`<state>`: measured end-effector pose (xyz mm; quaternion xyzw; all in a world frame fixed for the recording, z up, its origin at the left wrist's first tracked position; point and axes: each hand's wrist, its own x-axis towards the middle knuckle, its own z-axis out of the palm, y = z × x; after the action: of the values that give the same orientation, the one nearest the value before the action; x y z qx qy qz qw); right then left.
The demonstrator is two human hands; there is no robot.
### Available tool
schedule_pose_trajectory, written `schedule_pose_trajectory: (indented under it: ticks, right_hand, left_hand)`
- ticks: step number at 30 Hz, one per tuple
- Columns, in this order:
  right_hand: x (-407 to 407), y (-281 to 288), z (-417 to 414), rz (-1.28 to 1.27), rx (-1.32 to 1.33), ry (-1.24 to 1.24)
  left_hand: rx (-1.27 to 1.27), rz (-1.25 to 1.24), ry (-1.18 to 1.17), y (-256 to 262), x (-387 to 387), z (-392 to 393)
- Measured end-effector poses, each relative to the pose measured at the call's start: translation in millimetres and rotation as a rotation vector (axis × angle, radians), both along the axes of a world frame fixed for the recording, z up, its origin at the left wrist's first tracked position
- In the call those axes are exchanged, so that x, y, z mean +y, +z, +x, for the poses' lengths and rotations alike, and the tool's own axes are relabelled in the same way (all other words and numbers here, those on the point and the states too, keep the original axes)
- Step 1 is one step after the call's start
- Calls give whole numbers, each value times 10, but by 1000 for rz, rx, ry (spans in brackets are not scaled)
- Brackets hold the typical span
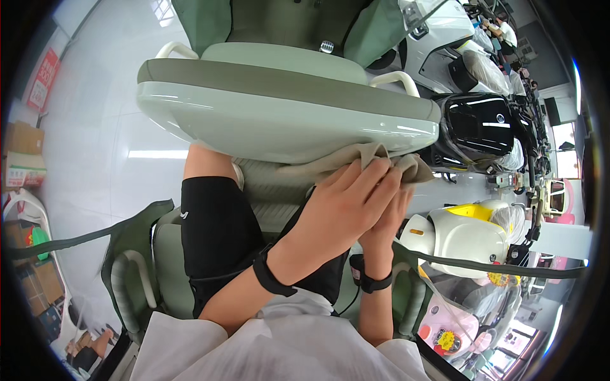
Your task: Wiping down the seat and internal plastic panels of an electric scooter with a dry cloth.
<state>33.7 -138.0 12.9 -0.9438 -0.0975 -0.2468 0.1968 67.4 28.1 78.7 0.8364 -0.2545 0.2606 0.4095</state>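
Note:
A beige cloth [343, 159] lies along the lower right edge of a glossy pale green seat back [286, 124]. My left hand [355, 205] reaches across to the right and has its fingers bunched on the cloth. Partly hidden behind it, my right hand [393, 209] also grips the cloth near its right end. The fingertips of both hands are hidden by the folds. My knees are at the seat back, above a ribbed floor [274, 216].
Cream armrests [138, 276] and a dark green strap [500, 267] flank me. To the right stand a black scooter [479, 126], a white scooter [469, 238] and a pink one [450, 324]. Cardboard boxes [26, 143] stand at the left. A person [505, 35] is far off at upper right.

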Motion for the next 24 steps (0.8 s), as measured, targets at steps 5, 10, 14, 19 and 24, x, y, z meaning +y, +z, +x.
schedule_pose_trajectory:
  ticks: [5, 10, 14, 19, 24]
  right_hand:
    - [608, 72, 121, -168, -38, -102]
    - [1030, 263, 235, -219, -91, -185]
    - [1361, 378, 500, -159, -197, -82]
    - [2277, 582, 849, -332, -259, -75]
    - [2850, 773, 1012, -380, -354, -61]
  left_hand:
    - [-78, 9, 39, -164, 89, 2]
    - [-197, 17, 74, -165, 363, 46]
    - [-157, 28, 141, -92, 886, 163]
    - [-32, -185, 268, -40, 1856, 400]
    - [-64, -305, 284, -23, 2260, 529]
